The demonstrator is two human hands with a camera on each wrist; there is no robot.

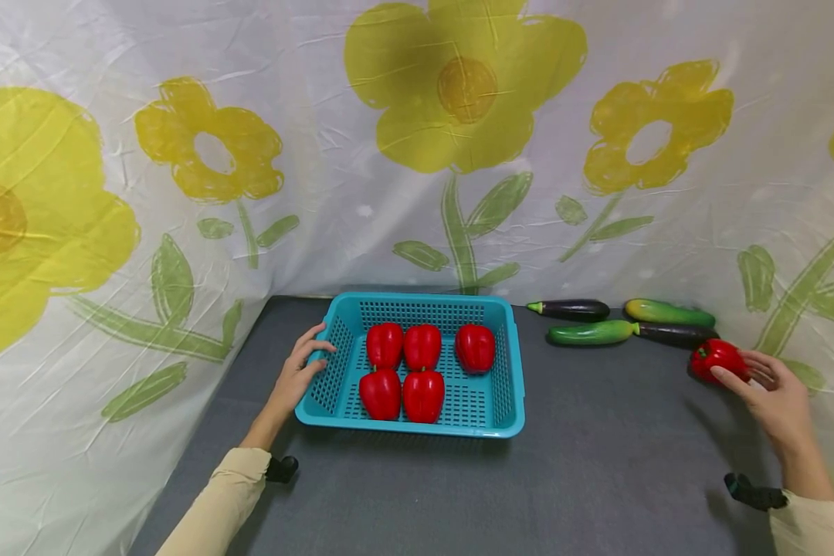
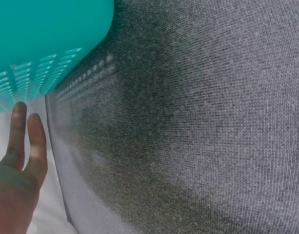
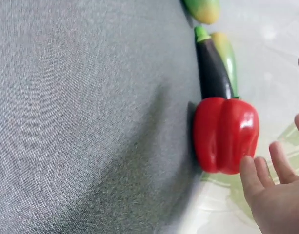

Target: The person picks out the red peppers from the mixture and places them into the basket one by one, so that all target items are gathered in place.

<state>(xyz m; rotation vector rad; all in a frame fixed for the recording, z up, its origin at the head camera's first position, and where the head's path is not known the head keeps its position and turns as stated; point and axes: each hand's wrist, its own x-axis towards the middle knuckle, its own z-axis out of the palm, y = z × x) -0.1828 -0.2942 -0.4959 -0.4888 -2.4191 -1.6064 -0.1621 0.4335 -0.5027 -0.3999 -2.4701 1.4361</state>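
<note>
At the left side of the blue basket (image 1: pixel 513 363), my left hand (image 1: pixel 297 371) rests on the rim with thumb and fingers reaching over it. Two fingers (image 2: pixel 37 141) show fairly straight against the basket's outer wall in the left wrist view. Inside the basket lie several red bell peppers (image 1: pixel 424 396). My right hand (image 1: pixel 781 394) is beside another red bell pepper (image 3: pixel 225 134) on the table at far right. Its thumb overlaps this pepper in the head view. In the right wrist view, the fingers are spread and extended, with fingertips right at the pepper's lower edge.
Left of the loose pepper lie two eggplants (image 1: pixel 573 310) and two green cucumber-like vegetables (image 1: pixel 587 333), one with a yellowish end. They sit along the back edge of the dark grey table (image 1: pixel 598 463). A white flowered curtain (image 1: pixel 333 232) hangs behind and at both sides.
</note>
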